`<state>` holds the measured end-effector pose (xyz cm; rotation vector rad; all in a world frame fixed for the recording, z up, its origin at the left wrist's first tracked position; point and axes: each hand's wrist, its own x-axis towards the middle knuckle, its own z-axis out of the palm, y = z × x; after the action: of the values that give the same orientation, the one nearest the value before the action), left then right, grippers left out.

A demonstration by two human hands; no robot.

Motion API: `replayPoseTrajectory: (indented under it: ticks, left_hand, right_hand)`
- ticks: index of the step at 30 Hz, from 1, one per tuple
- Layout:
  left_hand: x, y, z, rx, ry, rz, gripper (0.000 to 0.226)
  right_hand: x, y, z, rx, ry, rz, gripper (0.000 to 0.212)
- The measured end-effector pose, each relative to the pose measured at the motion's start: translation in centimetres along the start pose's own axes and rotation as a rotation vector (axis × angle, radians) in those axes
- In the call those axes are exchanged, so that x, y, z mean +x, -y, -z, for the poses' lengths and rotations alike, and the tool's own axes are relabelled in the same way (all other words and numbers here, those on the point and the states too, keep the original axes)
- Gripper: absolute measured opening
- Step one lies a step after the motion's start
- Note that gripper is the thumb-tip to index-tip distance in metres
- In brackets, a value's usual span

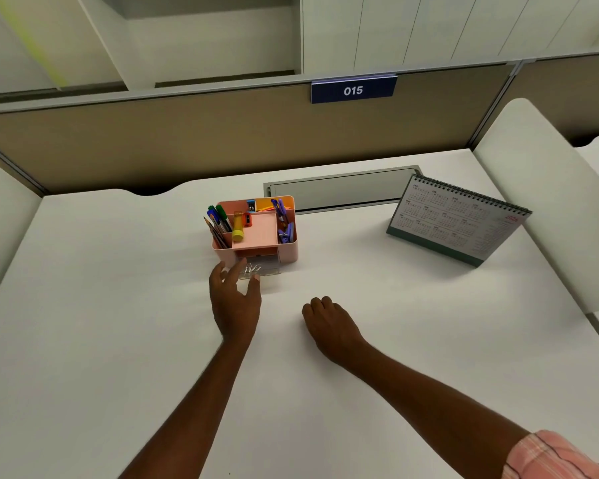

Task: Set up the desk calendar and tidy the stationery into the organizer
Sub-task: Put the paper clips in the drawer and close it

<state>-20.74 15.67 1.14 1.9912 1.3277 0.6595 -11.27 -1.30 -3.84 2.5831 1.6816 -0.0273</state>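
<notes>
Nearest us, a pink checked sleeve [561, 454] covers the right arm at the bottom corner, and both bare forearms reach forward over the white counter [118, 305], which fills most of what we see. Behind it runs a tan partition [187, 140] carrying a blue plate [353, 90] that reads 015. At the far right, well apart from everything else, the desk calendar [453, 219] stands propped open on its green base, spiral edge uppermost. A grey cable hatch [339, 190] lies flat just behind the pink organizer [289, 252], which sits near the middle of the counter. We see the left hand [234, 302] spread wide at the organizer's front, thumb tip on the front edge of a small clear drawer [265, 267] (pulled partly out) and forefinger along its left side. We find the right hand [329, 321] resting knuckles-up on the counter nearby, fingers loosely curled, holding nothing we can see. Pens and pencils [218, 217] lean in the organizer's left compartment, a yellow-capped tube [237, 228] lies in the middle tray, purple clips [286, 233] fill the right side, and paper clips [251, 267] sit in the drawer.
</notes>
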Motion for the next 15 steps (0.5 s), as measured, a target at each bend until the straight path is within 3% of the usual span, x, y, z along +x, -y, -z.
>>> replayPoseTrajectory:
  ticks: [3,7,10,12,15]
  left_hand:
    - [-0.8,-0.2,-0.1,0.015,-0.085,-0.024,0.047]
    - [-3.8,-0.7,-0.6,-0.059,-0.111,-0.128,0.030]
    - [-5.5,-0.3,-1.3,-0.190,0.150,-0.123,0.008]
    - [-6.0,0.2,-1.8,-0.216,0.377,-0.014,0.008]
    - [-6.4,0.0,-1.9,-0.281,0.501,0.149,0.007]
  right_hand:
    - [-0.4,-0.6,-0.4,0.169,0.013,-0.072,0.032]
    - [-0.3,-1.1,-0.1,0.684,-0.010,-0.285,0.019]
    - [0.0,-1.4,1.2,1.068,-0.008,-0.424,0.017]
    - [-0.1,-1.4,1.9,1.285,-0.014,-0.472,0.013]
    - [-0.2,-1.3,2.7,1.433,-0.031,-0.518,0.011]
